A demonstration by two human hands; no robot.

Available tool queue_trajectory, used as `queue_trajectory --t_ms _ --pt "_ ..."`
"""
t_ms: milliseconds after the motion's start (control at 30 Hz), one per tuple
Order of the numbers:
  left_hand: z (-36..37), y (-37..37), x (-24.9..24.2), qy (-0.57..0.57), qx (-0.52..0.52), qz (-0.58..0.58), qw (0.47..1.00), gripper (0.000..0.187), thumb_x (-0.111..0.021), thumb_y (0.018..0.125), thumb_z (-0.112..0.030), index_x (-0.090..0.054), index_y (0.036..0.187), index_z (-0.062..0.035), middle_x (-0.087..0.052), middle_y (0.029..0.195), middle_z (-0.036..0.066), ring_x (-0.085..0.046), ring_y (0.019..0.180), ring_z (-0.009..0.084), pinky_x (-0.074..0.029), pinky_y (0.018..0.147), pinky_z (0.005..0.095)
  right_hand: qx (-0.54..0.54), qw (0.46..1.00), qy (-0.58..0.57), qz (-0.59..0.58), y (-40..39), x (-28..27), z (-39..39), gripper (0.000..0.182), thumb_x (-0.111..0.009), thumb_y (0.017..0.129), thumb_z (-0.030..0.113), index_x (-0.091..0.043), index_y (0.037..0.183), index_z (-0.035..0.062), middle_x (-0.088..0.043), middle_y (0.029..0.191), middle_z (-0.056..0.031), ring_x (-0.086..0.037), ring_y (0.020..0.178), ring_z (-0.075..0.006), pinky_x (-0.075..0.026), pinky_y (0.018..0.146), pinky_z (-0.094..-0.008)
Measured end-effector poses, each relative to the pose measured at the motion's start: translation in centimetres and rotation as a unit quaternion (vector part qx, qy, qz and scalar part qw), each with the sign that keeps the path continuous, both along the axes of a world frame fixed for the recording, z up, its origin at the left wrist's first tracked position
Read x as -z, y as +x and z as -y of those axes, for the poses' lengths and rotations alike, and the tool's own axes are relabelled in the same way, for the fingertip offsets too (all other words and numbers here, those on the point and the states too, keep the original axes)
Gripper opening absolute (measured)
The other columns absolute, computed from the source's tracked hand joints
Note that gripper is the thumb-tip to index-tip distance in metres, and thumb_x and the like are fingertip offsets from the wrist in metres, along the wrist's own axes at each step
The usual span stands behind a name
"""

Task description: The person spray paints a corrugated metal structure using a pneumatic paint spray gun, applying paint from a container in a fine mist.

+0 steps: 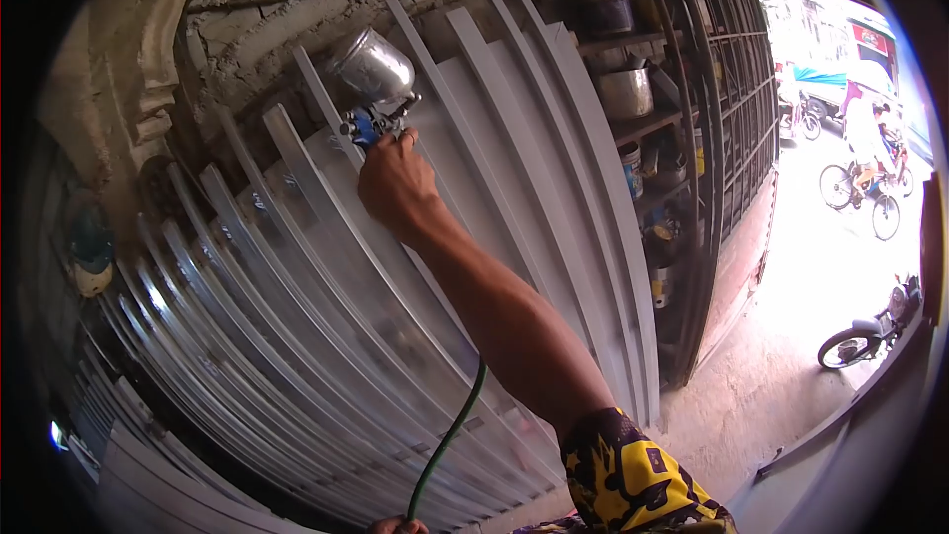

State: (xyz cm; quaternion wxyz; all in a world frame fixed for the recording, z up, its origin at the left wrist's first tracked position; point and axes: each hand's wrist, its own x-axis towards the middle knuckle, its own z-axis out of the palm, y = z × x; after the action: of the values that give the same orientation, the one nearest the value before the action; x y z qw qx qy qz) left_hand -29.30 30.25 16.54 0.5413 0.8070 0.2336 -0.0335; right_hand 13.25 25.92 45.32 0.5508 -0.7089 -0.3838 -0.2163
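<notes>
My right hand (399,183) is stretched out and closed around a spray gun (376,124) with a silver metal cup (373,64) on top and a blue part on its body. The gun is held in front of the upper part of a row of long metal bars (504,129), which lean against the wall. Some bars look matte grey, while those to the left are shinier. A green hose (450,435) hangs below my right arm and runs down to my left hand (398,526). Only the fingers of that hand show at the bottom edge, closed on the hose.
Right of the bars stands a shelf (647,124) with pots and cans, next to a metal grille (736,69). Beyond is a bright street with a person on a bicycle (860,178) and a parked motorcycle (870,331). A rough masonry wall (257,10) rises behind. A cap (91,242) hangs at left.
</notes>
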Motion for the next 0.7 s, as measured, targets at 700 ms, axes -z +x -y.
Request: queue_trajectory --t_ms 700 --pt "-4.8 -4.6 8.2 0.152 0.021 -0.109 0.982 0.039 -0.055 0.102 -0.036 -0.069 0.094 0.0000 -0.073 0.077 0.011 -0.071 0.073 0.0217 -0.054 0.070 0.0359 0.022 0.979 -0.142 -0.146 -1.8 18.6 3.1 0.037 -0.051 0.093 0.010 -0.045 0.120 -0.0152 -0.040 0.132 -0.0459 -0.068 0.087 -0.0526 -0.058 0.076 -0.0542"
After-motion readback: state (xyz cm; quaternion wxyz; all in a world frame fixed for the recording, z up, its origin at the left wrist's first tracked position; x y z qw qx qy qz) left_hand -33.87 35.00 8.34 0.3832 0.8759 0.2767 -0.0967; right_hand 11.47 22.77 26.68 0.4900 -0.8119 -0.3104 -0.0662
